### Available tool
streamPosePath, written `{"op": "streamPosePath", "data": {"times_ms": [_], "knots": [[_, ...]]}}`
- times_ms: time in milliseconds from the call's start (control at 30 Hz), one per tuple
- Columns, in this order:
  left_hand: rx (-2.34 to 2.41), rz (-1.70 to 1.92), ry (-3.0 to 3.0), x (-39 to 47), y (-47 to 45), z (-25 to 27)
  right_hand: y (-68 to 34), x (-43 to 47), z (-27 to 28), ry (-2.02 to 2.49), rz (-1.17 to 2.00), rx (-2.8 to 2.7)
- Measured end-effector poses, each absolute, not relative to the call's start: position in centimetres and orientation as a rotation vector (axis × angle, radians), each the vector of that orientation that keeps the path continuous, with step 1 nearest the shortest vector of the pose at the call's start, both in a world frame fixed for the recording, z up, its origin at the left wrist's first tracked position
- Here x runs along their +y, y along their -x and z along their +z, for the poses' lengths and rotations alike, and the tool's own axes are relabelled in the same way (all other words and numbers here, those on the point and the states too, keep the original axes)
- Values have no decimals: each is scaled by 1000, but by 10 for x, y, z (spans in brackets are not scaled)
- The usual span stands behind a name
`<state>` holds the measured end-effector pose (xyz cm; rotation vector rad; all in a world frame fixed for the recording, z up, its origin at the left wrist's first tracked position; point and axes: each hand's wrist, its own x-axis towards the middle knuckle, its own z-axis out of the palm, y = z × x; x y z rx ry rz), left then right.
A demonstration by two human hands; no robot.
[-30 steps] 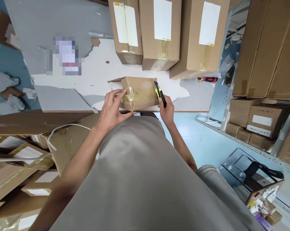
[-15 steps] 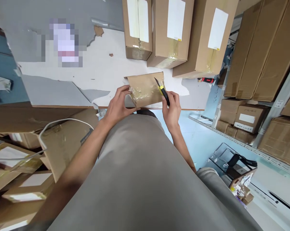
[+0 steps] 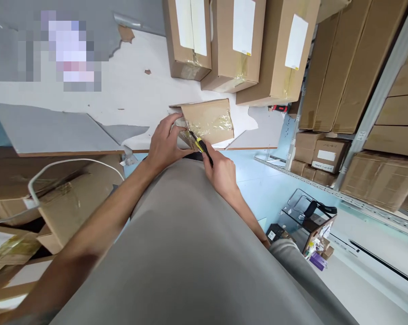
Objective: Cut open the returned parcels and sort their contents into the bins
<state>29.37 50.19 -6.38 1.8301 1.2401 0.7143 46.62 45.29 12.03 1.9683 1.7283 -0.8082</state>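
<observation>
The left hand [image 3: 165, 137], thumb and fingers spread, held the left end of the small carton [image 3: 209, 117] just to its right, apparently to steady it. The cutter [image 3: 201, 145] slanted leftward from the right hand [image 3: 222, 171], which gripped its handle, probably to angle the tip at the taped edge. Fingers partly hid that end; blade contact was unclear.

Three cartons [image 3: 229, 74] with white labels [image 3: 243, 27] rest on the worktop [image 3: 129, 90], a red-and-black tool [image 3: 280, 108] (too small to identify) near them; a metal shelf [image 3: 376, 99] holds brown boxes [image 3: 380, 178]; at left, a white cable [image 3: 84, 160] curves.
</observation>
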Motion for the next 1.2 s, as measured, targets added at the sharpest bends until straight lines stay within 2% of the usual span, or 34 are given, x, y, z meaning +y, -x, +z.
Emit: {"op": "streamPosePath", "data": {"times_ms": [400, 700, 933, 1200], "knots": [[1164, 706, -1840, 504, -304, -66, -425, 464, 139, -1803, -605, 1493], [1188, 783, -1699, 502, -304, -80, -425, 459, 136, -1840, -626, 1473], [1204, 815, -1654, 503, -302, -86, -428, 464, 160, -1859, -648, 1532], [1199, 851, -1639, 502, -306, -86, -430, 485, 128, -1815, -635, 1618]]}}
